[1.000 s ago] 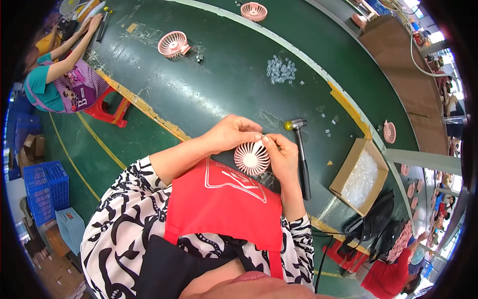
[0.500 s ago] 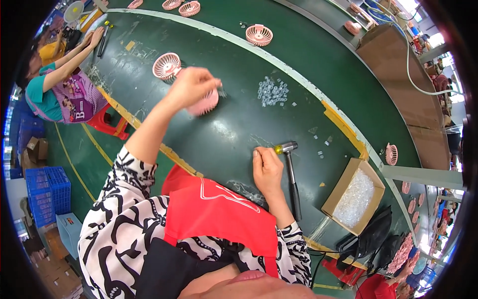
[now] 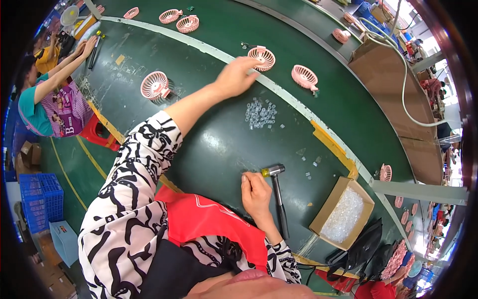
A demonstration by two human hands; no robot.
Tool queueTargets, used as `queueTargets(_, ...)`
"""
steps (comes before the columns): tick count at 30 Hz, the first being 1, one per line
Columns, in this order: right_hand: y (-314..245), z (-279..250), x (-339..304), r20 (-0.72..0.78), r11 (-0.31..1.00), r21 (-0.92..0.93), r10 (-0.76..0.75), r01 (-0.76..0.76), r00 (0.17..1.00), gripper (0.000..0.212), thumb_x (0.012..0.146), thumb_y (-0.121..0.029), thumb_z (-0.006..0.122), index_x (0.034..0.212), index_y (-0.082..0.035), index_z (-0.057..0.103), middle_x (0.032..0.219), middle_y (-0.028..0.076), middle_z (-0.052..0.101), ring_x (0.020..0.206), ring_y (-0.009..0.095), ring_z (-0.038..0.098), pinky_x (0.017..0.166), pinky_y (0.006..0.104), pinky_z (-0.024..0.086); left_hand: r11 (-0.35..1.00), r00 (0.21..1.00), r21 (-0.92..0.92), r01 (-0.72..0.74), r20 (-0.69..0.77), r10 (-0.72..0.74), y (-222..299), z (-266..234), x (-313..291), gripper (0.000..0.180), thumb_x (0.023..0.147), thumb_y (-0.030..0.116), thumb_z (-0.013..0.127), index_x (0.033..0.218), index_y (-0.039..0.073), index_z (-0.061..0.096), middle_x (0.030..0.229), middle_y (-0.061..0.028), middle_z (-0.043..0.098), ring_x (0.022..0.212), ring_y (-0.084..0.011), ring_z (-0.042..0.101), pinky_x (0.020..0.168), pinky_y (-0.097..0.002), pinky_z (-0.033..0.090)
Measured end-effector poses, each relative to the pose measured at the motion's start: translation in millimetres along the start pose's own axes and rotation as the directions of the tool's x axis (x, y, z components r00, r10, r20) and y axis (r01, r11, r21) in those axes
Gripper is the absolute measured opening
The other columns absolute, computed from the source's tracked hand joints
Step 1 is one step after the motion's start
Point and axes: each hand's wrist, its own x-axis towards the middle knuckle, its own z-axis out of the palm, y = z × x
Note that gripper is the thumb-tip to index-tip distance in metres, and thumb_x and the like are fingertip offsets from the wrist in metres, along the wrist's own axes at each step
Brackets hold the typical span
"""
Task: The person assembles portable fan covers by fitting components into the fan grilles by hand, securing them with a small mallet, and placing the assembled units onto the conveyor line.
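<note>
At the bench's far edge my left hand (image 3: 238, 75) reaches out, its fingers and thumb closed around the near rim of a round pink fan housing (image 3: 262, 59) with a slotted grille. My right hand (image 3: 257, 193) rests near the bench's front with curled fingers; anything inside them is hidden. Beside it lies a hammer (image 3: 279, 197) with a yellow-and-metal head and a black handle. Beyond my right hand sits a pile of small clear plastic pieces (image 3: 260, 113). Left of my left forearm lies another pink fan housing (image 3: 155, 85).
More pink housings lie on the green belt beyond the white edge strip, including one (image 3: 304, 76) right of my left hand. A cardboard box (image 3: 316, 228) of clear pieces stands at the right. A co-worker (image 3: 42, 102) sits at the far left, hands on the bench.
My left hand has moved away from me and right, from over the bench to the belt. The pink housing beneath it has left the bench; one now lies further right on the belt.
</note>
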Motion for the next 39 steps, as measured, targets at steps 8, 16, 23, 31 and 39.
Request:
queueTargets(8,3,2,-1,-0.006,0.999,0.011,0.031,-0.031,1.000,0.005,0.088,0.001,0.064,0.093,0.003,0.064,0.075,0.013,0.060,0.059,0.023,0.057,0.054,0.0319,0.043,0.851,0.874,0.210,0.482,-0.180,-0.451,-136,-59,28,0.055,0.076,0.008,0.067,0.128,-0.004,0.051,0.126,-0.0237,0.058,0.118,-0.0389,0.056,0.100,-0.0433,0.045)
queueTargets(16,0,2,2,-0.010,1.000,0.000,0.017,-0.017,1.000,0.005,0.088,0.001,0.064,0.093,0.003,0.064,0.079,0.015,0.063,0.063,0.026,0.061,0.057,0.0328,0.047,0.752,0.760,0.116,0.649,-0.112,-0.640,-186,-76,55,0.073,0.073,0.014,0.063,0.141,-0.002,0.041,0.132,-0.0278,0.055,0.121,-0.0387,0.056,0.100,-0.0409,0.046)
queueTargets(23,0,5,3,-0.033,1.000,0.008,0.022,-0.022,0.999,0.006,0.088,0.001,0.064,0.093,0.003,0.065,0.078,0.014,0.064,0.063,0.025,0.061,0.058,0.0322,0.047,0.792,0.756,0.028,0.610,-0.322,-0.571,-150,-84,37,0.048,0.070,0.038,0.082,0.085,-0.006,0.070,0.078,-0.0198,0.070,0.074,-0.0310,0.070,0.071,-0.0396,0.054)
queueTargets(31,-2,4,0,-0.046,0.998,0.007,0.068,-0.068,0.997,0.005,0.087,0.002,0.064,0.092,0.003,0.065,0.077,0.014,0.062,0.061,0.025,0.059,0.056,0.0328,0.047,0.916,0.902,0.047,0.399,-0.201,-0.383,-45,-107,-24,0.045,0.070,0.033,0.085,0.069,-0.003,0.058,0.080,-0.0149,0.057,0.075,-0.0271,0.059,0.070,-0.0375,0.049)
queueTargets(39,7,5,-5,-0.091,0.996,0.034,0.091,-0.088,0.992,0.007,0.091,-0.001,0.062,0.094,0.003,0.066,0.073,0.009,0.060,0.059,0.015,0.055,0.055,0.0285,0.043,0.993,0.970,-0.113,-0.026,0.237,0.052,36,-127,-129,0.033,0.073,0.014,0.082,0.088,0.002,0.055,0.106,-0.0141,0.060,0.102,-0.0320,0.059,0.086,-0.0390,0.050)
